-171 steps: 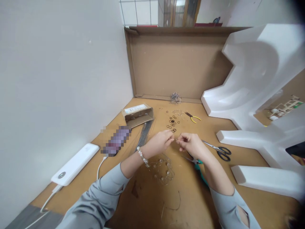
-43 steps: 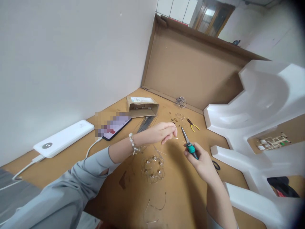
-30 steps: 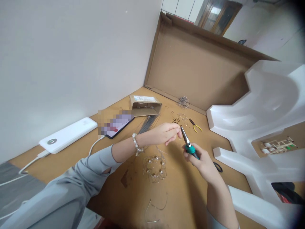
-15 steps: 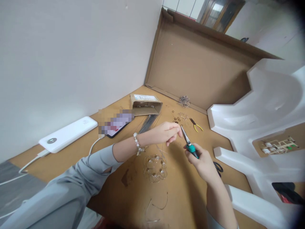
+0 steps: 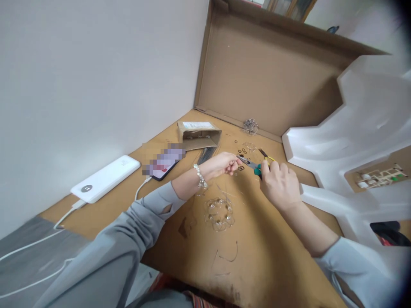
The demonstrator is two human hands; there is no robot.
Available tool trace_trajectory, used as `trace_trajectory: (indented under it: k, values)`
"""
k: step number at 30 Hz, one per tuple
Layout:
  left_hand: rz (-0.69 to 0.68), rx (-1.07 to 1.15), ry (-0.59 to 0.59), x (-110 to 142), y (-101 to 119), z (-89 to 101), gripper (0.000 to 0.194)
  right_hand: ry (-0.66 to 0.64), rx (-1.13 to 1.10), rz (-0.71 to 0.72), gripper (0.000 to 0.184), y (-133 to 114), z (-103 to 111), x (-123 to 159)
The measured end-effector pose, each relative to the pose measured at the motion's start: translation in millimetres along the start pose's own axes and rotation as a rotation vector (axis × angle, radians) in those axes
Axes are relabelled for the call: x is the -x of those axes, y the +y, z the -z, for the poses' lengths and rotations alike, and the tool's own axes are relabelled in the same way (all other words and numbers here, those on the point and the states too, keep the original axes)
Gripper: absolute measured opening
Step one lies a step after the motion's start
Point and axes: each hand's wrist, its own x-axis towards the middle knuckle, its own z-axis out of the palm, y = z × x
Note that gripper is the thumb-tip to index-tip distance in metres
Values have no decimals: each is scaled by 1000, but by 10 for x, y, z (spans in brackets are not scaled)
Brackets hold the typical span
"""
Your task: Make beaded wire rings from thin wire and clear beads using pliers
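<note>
My right hand (image 5: pixel 278 182) is wrapped round long-nose pliers (image 5: pixel 251 163) with green grips, their jaws pointing left. The tips of the pliers meet the fingertips of my left hand (image 5: pixel 224 164), which is closed in a pinch. Whatever sits between those fingers is too small to make out. A beaded bracelet circles my left wrist. Several small dark rings (image 5: pixel 241 168) lie on the table close to the plier tips. Nearer to me on the table lies a round wire piece (image 5: pixel 219 214) with clear beads.
Loose wire bits (image 5: pixel 228 259) lie at the front. Behind are a small open cardboard box (image 5: pixel 201 139), dark wires, a silvery wire heap (image 5: pixel 250 126) and yellow-handled pliers (image 5: pixel 263 154). A phone (image 5: pixel 167 164) and white power bank (image 5: pixel 105 179) stand left; white foam packaging (image 5: pixel 316 141) right.
My right hand has turned over and moved up, swinging the pliers from steep to nearly level. Their tips are now at my left fingertips. The view has shifted slightly.
</note>
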Motion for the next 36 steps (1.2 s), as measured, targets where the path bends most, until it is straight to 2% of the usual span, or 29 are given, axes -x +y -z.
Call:
trace_trajectory:
  k: [4, 8, 11, 15, 18, 21, 25, 28, 31, 33, 36]
  values:
    - [30, 151, -5, -13, 12, 28, 25, 43, 91, 28, 24, 36, 95, -82]
    - [-100, 169, -58, 69, 73, 32, 19, 78, 62, -86, 21, 22, 192, -78]
    - [-209, 10, -39, 137, 127, 16, 15, 103, 93, -124, 22, 80, 244, -54]
    - [-164, -276, -11, 199, 174, -30, 22, 92, 131, -98, 22, 164, 276, -27]
    - [-148, -389, -50, 210, 162, -64, 26, 99, 141, -91, 23, 156, 293, -19]
    - [-139, -385, -89, 184, 110, -81, 27, 97, 133, -94, 24, 95, 335, -19]
    - [-131, -260, 27, 138, 42, -85, 24, 84, 80, -134, 29, 20, 397, 4]
    - [-160, -131, 80, 133, 41, -86, 24, 46, -65, -292, 33, 20, 359, 73]
    - [-190, 30, 18, 157, 71, -98, 25, -95, -462, -494, 33, 45, 237, 190]
    - [-182, 107, -36, 179, 89, -115, 26, -201, -716, -569, 28, 45, 153, 273]
    - [-173, 157, -95, 210, 99, -148, 27, -252, -812, -606, 27, 13, 88, 352]
